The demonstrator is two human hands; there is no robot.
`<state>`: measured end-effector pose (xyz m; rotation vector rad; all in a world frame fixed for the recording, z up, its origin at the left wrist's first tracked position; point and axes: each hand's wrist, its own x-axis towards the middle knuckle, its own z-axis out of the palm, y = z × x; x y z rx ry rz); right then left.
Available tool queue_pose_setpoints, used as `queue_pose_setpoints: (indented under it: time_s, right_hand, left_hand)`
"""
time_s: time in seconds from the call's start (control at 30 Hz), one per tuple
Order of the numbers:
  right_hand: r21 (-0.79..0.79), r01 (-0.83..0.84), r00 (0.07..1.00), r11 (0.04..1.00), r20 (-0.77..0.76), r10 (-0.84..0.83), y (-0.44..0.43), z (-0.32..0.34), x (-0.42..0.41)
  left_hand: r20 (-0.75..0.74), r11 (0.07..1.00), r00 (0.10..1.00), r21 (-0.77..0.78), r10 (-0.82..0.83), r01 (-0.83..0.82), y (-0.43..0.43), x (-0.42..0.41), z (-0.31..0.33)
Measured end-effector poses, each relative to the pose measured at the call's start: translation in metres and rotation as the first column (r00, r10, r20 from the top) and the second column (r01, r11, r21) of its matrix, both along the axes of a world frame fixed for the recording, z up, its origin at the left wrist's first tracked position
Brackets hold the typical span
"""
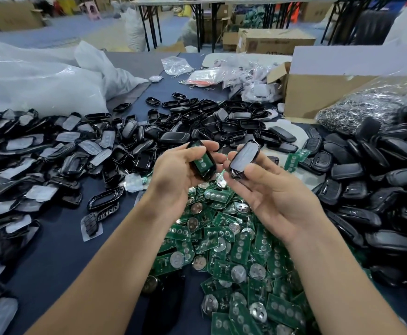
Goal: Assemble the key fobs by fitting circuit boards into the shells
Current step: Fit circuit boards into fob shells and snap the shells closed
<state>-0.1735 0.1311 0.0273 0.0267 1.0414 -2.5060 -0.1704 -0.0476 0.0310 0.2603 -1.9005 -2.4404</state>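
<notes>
A person's left hand (173,174) curls its fingers round a black shell (207,176) with a green circuit board (201,163) seated inside, while the right hand (267,189) just beside it pinches a glossy cover (244,157). Beneath both hands lie heaped loose boards (234,250).

A single wide-angle camera on the person's head looks forward and steeply down over the dark table (59,238). It sits close: both forearms rise from the bottom edge. The left hand (173,175) holds a board-filled shell (201,163) and the right hand (277,194) a second shell (244,160), both at frame centre. The circuit board heap (234,250) lies right under the lens at the table's near edge, and black shell piles (52,153) reach both side edges. The table's far edge, a cardboard box (318,93) at its far right and black-legged tables (197,10) beyond fill the top.
</notes>
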Motion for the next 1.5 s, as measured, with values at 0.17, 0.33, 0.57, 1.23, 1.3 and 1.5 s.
queue_pose_setpoints:
  time_s: [0.17,0.33,0.57,1.23,1.3,1.5]
  right_hand:
    - [-0.037,-0.019,0.998,0.999,0.059,0.021,0.002,0.003,0.0]
    - [0.176,0.004,0.997,0.984,0.081,-0.018,-0.001,0.0,-0.003]
    - [0.359,0.096,0.995,0.928,0.002,-0.103,-0.007,-0.001,0.0]
    - [0.724,0.644,0.738,0.247,-0.673,0.048,-0.022,-0.019,0.012]
    - [0.729,0.641,0.74,0.241,-0.67,0.059,-0.023,-0.017,0.013]
    - [0.776,0.61,0.762,0.159,-0.63,0.152,-0.027,-0.013,0.017]
  left_hand:
    - [0.022,0.972,0.994,-0.214,0.104,-0.097,0.001,0.0,-0.001]
    - [0.014,0.962,0.994,-0.255,0.105,-0.098,-0.001,0.001,0.003]
    - [0.077,0.953,0.997,-0.302,0.019,0.005,-0.009,-0.004,0.003]
    - [-0.049,0.878,0.994,-0.475,-0.093,0.059,-0.005,-0.005,-0.003]
    - [-0.05,0.882,0.994,-0.467,-0.098,0.063,-0.006,-0.005,-0.004]
    - [-0.054,0.864,0.992,-0.499,-0.113,0.071,-0.002,-0.005,-0.008]
